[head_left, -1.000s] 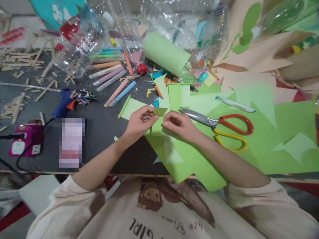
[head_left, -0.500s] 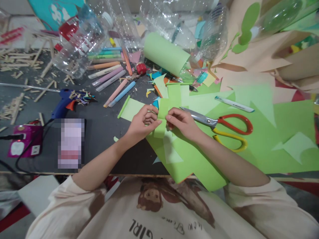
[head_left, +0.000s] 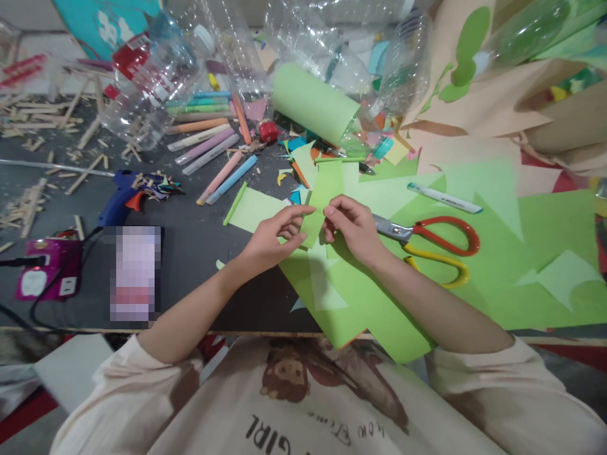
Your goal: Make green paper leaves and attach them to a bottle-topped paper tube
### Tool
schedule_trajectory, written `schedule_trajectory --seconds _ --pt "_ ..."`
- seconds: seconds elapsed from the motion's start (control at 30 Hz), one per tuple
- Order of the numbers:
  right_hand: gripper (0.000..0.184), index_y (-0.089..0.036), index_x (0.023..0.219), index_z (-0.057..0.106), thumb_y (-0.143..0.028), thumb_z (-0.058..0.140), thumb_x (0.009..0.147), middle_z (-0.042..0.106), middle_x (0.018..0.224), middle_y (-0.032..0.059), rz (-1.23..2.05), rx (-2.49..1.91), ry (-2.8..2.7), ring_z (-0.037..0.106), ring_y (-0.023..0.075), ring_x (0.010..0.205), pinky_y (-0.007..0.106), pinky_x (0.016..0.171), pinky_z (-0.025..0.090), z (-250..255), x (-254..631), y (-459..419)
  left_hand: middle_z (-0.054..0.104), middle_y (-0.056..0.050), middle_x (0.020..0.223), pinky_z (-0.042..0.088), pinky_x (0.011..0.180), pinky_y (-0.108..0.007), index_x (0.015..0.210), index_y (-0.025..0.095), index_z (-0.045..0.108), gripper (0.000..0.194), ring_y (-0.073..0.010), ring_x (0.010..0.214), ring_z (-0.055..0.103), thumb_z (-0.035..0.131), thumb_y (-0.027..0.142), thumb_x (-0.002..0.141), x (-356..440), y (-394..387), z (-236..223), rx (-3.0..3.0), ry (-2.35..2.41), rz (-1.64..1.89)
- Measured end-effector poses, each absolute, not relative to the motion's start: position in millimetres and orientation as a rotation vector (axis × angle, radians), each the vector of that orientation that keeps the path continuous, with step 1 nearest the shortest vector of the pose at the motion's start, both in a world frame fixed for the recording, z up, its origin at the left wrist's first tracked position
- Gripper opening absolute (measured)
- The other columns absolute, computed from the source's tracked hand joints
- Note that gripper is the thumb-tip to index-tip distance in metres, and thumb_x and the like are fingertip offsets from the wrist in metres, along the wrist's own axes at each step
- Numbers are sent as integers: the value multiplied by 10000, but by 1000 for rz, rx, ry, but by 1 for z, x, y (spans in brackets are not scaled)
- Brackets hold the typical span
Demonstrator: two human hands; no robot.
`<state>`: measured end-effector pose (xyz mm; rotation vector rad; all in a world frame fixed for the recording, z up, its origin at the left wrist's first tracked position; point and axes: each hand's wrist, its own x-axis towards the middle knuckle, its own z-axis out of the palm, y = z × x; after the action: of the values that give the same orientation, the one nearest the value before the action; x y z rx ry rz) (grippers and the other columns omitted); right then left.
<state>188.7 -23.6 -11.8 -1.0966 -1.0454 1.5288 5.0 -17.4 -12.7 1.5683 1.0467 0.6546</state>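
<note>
My right hand [head_left: 351, 226] pinches the right edge of a small light green paper piece [head_left: 313, 229], held above the larger green sheets. At its left edge is my left hand [head_left: 279, 235], with thumb and index finger apart and the index fingertip by the paper's upper edge. Whether the left fingers touch the paper is hard to tell. Just right of my right hand lie scissors [head_left: 446, 235] with one red and one yellow handle, their blades partly hidden by that hand. A pale green strip with a rolled end [head_left: 253, 208] lies beyond my left hand.
Green paper sheets [head_left: 535, 253] spread across the right. A blue glue gun [head_left: 118, 197], a phone [head_left: 136, 272] and a purple power box [head_left: 50, 268] lie left. Markers [head_left: 232, 179], a green paper tube [head_left: 315, 104] and clear plastic bottles [head_left: 142, 120] crowd the back.
The small green paper has tilted and turned between my hands. My left thumb and index finger have spread, and my right hand has shifted slightly right, covering the scissors' tips.
</note>
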Motion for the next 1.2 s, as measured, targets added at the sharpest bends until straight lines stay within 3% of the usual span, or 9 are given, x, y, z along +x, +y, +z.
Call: schedule_trajectory --seconds 0.2,0.3,0.37,0.47,0.6,0.73,0.9,1.1,1.2 --pt "447 -202 686 529 -599 724 748 548 530 -72 1533 -1105 -1099 514 62 429 207 450 444 -10 190 -23 588 -7 832 469 644 -222 1042 218 624 276 -110 689 540 611 419 854 2 -16 -10 1619 994 666" --pt "469 -206 677 520 -626 722 728 558 536 -68 1533 -1126 -1106 513 65 430 210 446 442 -9 190 -23 633 -49 831 486 718 -277 807 194 643 427 -155 752 586 475 571 916 2 -13 -5 1688 929 701" --pt "474 -207 675 522 -634 722 721 566 542 -65 1536 -1134 -1102 514 65 429 211 444 443 -9 190 -23 615 -45 742 471 703 -283 660 187 627 503 -154 710 577 451 575 927 3 -11 -4 1730 927 682" --pt "470 -205 674 527 -631 719 729 574 548 -61 1532 -1133 -1109 513 63 426 211 444 438 -10 189 -24 526 2 600 432 608 -251 562 186 578 423 -120 598 511 589 479 867 5 -11 -7 1741 932 639" --pt "479 -208 692 525 -654 694 738 572 553 -60 1551 -1141 -1181 515 68 438 214 452 443 -10 189 -25 600 -2 774 439 591 -214 818 198 648 142 -93 620 496 666 330 772 6 -15 -12 1659 1032 676" --pt "473 -204 716 539 -660 638 790 583 588 -49 1551 -1116 -1240 528 69 464 215 473 458 -11 189 -25 608 -57 1140 447 592 -214 1224 258 606 458 -57 604 445 640 258 768 5 -18 -14 1663 1049 684" --pt "408 -213 813 572 -618 585 864 570 599 -58 1449 -1080 -1192 494 63 422 205 421 415 -12 189 -29 494 -91 1395 487 626 -204 1382 304 493 622 -48 645 496 648 297 779 2 -18 -16 1630 1041 741" --pt "379 -227 845 580 -600 544 899 602 668 -16 1152 -1260 -1502 553 108 510 243 487 438 8 208 -30 558 -98 1318 514 654 -219 1460 316 382 746 -69 648 556 663 316 770 0 -17 -19 1627 1036 743" --pt "266 -239 893 609 -483 516 941 683 834 45 849 -1480 -1842 631 171 650 293 585 470 29 232 -35 614 -85 1219 517 675 -232 1484 329 337 793 -94 669 571 671 316 765 0 -18 -19 1637 1008 725"
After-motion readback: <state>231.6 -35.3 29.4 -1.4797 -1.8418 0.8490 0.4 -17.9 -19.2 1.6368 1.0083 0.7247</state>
